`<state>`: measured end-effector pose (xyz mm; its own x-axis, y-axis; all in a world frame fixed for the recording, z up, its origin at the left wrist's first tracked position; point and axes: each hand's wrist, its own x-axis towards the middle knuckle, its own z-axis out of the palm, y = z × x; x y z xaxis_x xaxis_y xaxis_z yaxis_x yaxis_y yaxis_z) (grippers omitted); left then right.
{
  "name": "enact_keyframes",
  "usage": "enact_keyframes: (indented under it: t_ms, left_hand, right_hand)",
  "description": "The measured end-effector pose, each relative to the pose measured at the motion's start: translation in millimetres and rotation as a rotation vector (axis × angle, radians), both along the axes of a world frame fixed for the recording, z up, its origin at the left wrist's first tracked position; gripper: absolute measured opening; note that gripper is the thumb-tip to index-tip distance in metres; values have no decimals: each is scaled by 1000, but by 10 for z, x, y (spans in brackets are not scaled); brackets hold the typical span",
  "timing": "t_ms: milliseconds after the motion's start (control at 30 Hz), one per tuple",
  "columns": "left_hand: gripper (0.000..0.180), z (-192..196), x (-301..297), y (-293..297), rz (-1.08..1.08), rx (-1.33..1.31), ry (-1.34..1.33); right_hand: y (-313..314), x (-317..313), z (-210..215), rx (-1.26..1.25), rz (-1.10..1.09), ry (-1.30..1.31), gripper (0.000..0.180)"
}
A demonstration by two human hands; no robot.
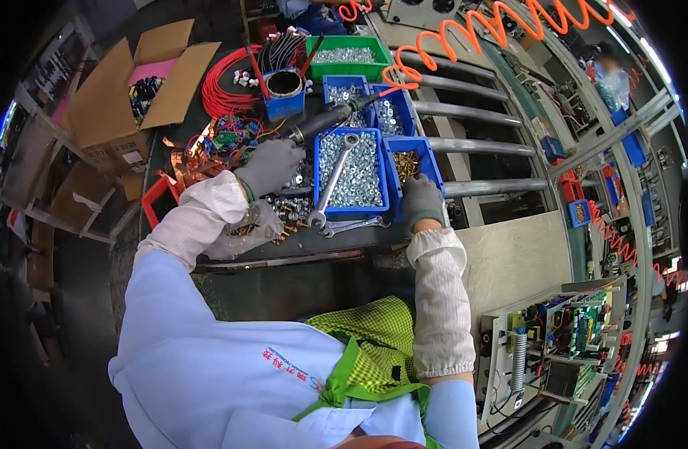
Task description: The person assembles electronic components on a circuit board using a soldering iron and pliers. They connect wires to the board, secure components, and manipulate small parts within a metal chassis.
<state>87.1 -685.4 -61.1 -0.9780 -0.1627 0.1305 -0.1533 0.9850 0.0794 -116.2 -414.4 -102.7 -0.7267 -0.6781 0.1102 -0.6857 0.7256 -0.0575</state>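
Observation:
My left hand [273, 166], in a grey glove, is closed around the near end of a dark air screwdriver [325, 121]. The tool slants over the bins, with an orange coiled hose [433, 46] at its far end. My right hand [423, 199], also gloved, reaches into a blue bin of brass-coloured screws [406, 163]. Its fingers bend down at the screws, and what they pinch is hidden. Between the hands stands a larger blue bin [384, 187] of silver nuts or washers, with a combination wrench [336, 178] lying across it.
Another wrench [355, 226] lies at the bench's front edge beside a plastic bag [250, 230] of fittings. Beyond are a green bin [311, 69], a blue pot holder [285, 106] and red cable [222, 90]. A cardboard box [108, 112] stands left; rollers [478, 146] run right, near an open electronics chassis [501, 359].

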Motion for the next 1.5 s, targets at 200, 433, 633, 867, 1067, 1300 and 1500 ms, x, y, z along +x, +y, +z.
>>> enact_keyframes:
  t_ms: [200, 433, 633, 867, 1067, 1300, 1500]
  left_hand:
    - [14, 25, -211, 7, 127, 1936, 229]
    - [28, 222, -555, 141, 128, 1070, 60]
    - [24, 90, -701, 316, -73, -51, -259]
    - [29, -14, -819, 175, -164, 90, -257]
    - [22, -334, -1094, -238, -336, 125, -281]
    - [33, -451, -1523, -222, -448, 88, -356]
    - [32, -325, -1998, 161, -478, 58, -346]
  right_hand:
    - [106, -5, -59, -280, 33, -96, 10]
    - [295, 4, 61, -666, 22, -312, 13]
    - [470, 195, 180, -818, 4, -209, 17]
    - [1336, 1177, 205, -997, -3, -313, 25]
    - [2600, 2253, 49, -947, -244, -219, 18]
    - [3899, 3778, 234, -1137, -843, 172, 21]
    - [4659, 5245, 692, -1057, -1287, 672, 17]
